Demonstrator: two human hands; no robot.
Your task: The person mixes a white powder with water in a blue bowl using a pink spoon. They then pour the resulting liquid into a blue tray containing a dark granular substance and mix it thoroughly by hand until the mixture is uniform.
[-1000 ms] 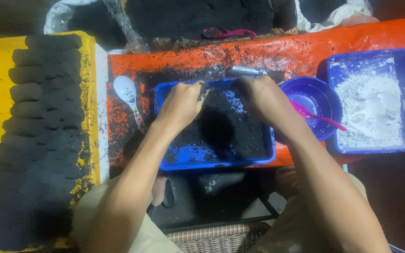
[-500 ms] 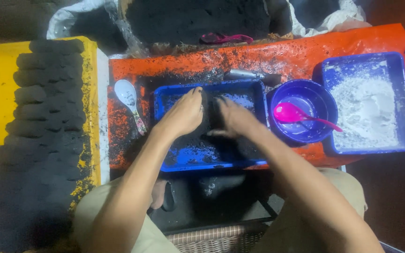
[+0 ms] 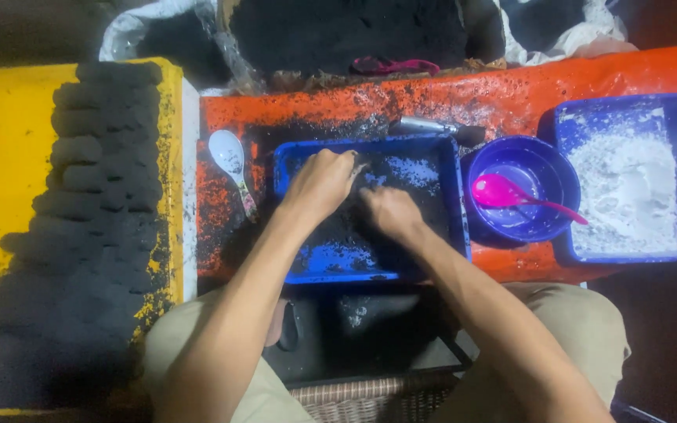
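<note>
Both my hands are inside a blue rectangular tray (image 3: 291, 276) that holds black powder mixed with white powder. My left hand (image 3: 320, 182) presses into the black mix near the tray's top left corner, fingers curled. My right hand (image 3: 389, 213) rests in the middle of the tray, fingers bent down into the black mix. Whether either hand has closed on a lump is hidden.
A white spoon (image 3: 229, 157) lies left of the tray on the orange sheet (image 3: 511, 98). A purple bowl (image 3: 546, 223) with a pink spoon (image 3: 511, 194) and a blue tray of white powder (image 3: 628, 192) stand at right. Rows of black lumps (image 3: 92, 180) cover the yellow board at left. A metal tool (image 3: 425, 125) lies behind the tray.
My right hand has drawn back from the tray's far right corner toward its middle. My left hand stays near the top left corner, shifting only slightly.
</note>
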